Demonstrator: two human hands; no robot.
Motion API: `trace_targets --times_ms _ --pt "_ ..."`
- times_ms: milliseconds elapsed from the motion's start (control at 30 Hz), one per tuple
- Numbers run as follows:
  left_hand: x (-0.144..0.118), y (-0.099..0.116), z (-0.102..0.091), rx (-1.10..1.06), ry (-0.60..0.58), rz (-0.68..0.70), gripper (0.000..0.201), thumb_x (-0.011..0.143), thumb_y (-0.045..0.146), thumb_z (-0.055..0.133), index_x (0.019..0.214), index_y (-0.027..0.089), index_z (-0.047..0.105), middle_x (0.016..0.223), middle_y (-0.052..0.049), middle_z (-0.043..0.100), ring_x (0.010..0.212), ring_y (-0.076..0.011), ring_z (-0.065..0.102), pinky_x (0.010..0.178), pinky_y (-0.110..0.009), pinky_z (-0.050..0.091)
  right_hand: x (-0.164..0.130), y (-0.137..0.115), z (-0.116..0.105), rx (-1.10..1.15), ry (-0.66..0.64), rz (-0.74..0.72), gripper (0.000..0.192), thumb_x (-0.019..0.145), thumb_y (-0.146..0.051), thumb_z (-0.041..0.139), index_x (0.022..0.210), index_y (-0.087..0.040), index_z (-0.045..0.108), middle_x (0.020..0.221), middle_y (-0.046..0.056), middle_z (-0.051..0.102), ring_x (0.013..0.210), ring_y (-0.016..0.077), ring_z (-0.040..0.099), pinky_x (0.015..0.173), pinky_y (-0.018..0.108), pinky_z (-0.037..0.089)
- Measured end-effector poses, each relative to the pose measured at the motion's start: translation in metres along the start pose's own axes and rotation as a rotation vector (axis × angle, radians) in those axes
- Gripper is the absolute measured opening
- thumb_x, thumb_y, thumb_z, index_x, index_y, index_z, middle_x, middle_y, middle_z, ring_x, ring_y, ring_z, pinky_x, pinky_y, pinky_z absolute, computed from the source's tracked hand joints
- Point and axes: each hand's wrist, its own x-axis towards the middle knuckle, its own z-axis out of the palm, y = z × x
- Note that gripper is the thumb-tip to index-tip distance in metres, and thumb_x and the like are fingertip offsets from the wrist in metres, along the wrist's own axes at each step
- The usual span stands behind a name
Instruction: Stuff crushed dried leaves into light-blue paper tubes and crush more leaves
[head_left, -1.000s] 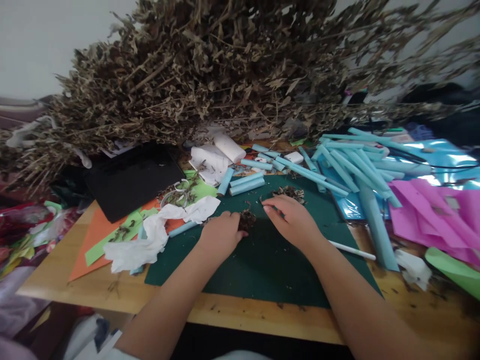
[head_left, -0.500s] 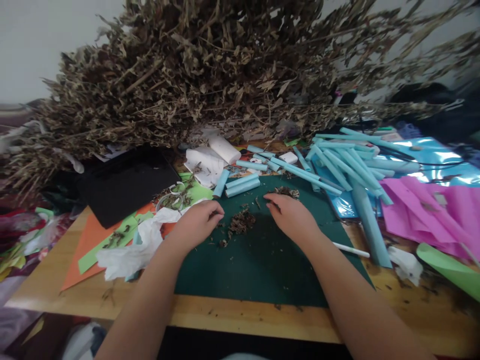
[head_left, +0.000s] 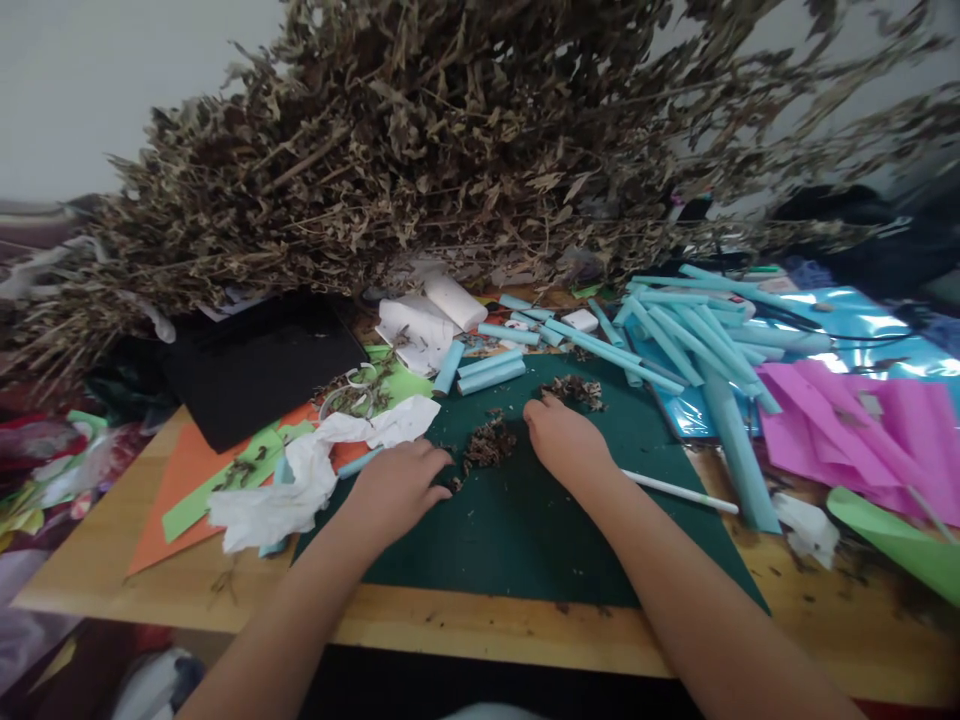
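Note:
A small heap of dried leaf crumbs (head_left: 487,443) lies on the dark green cutting mat (head_left: 540,530). My left hand (head_left: 397,487) rests palm down on the mat just left of the heap, fingertips touching loose bits at its edge. Palm down as well, my right hand (head_left: 564,440) sits right of the heap, its fingers reaching toward a second clump of crumbs (head_left: 576,390) at the mat's far side. Neither hand holds anything.
A big bundle of dried branches (head_left: 450,170) overhangs the back of the wooden table (head_left: 465,630). Blue paper tubes (head_left: 675,335), pink sheets (head_left: 862,430), a white stick (head_left: 679,490), crumpled white tissue (head_left: 300,480), orange and green paper (head_left: 202,480) and a black pad (head_left: 259,360) surround the mat.
My left hand left the crumb heap, swung out to the left, then came back down beside it. My right hand drew slightly nearer the heap.

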Motion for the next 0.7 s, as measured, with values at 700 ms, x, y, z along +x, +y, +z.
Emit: trace_targets --times_ms 700 --pt "0.04 0.013 0.01 0.115 0.121 0.131 0.021 0.081 0.021 0.036 0.077 0.015 0.056 0.077 -0.007 0.054 0.076 -0.0212 0.05 0.062 -0.033 0.042 0.063 -0.028 -0.017 -0.122 -0.374 -0.134 0.023 0.083 -0.029 0.045 0.098 -0.013 0.051 0.098 0.006 0.052 0.085 0.0149 0.052 0.073 0.034 0.045"
